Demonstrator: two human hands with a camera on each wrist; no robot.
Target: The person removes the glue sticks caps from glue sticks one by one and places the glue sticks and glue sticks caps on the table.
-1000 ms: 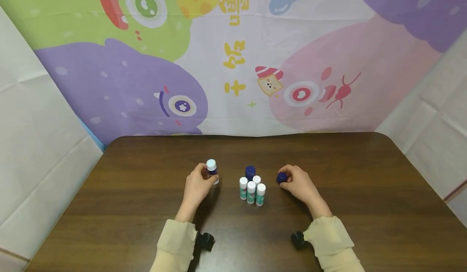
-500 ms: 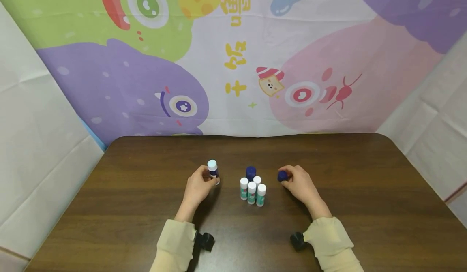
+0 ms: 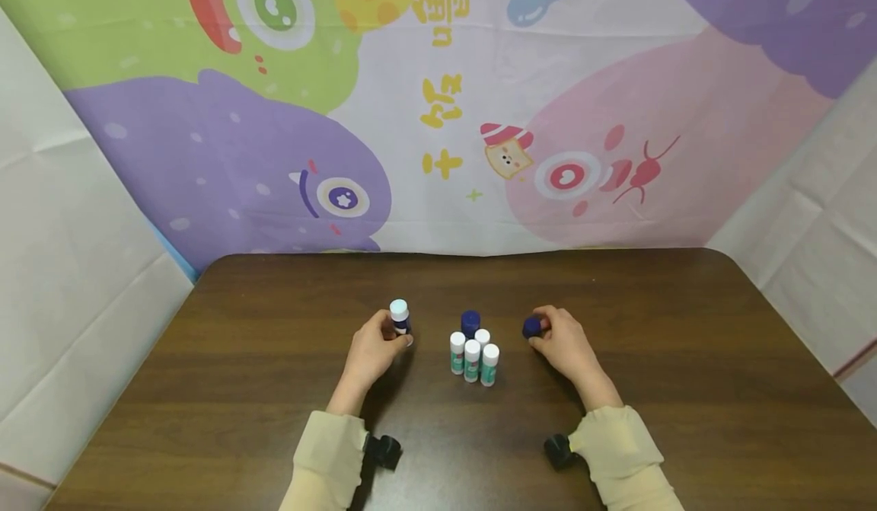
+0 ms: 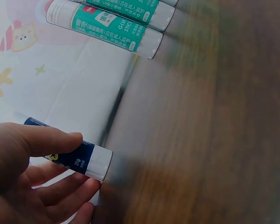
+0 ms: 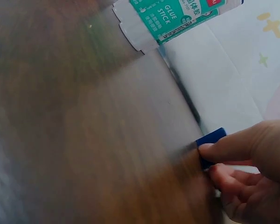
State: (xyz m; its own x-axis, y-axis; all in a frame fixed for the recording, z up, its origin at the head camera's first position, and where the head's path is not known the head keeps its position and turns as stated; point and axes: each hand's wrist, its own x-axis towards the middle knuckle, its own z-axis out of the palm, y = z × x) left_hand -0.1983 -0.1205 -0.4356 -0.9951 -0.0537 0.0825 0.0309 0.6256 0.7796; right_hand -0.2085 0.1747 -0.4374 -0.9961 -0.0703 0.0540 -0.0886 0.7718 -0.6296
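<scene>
A person's left hand [image 3: 372, 349] grips a navy-labelled glue stick [image 3: 400, 322] between thumb and fingers, to the left of a cluster of green glue sticks [image 3: 472, 362] on a dark wooden table [image 3: 438, 435]. The navy-labelled stick stands upright, its white top uppermost and "21g" legible on its label in the left wrist view; whether its base touches the wood cannot be told.

To the right of the cluster, the right hand [image 3: 564, 343] pinches a small dark blue cap-like piece [image 3: 531, 327] in a narrow grip, thumb on one side and fingers on the other. Both hands are well apart from the cluster, one on either side of it.

Four white-topped sticks make up the cluster, upright and close together, the words "GLUE STICK" readable on their green labels in the wrist views. Just behind them is a dark blue-topped object [image 3: 470, 322], its lower part hidden by the sticks in front.

Nearer the person than the cluster are two rolled pale yellow sleeves [image 3: 327, 450], a black device [image 3: 389, 452] at the left wrist and a second black device [image 3: 560, 451] at the right. Beyond the cluster, a cartoon-printed cloth [image 3: 438, 206] hangs behind the table's far edge.
</scene>
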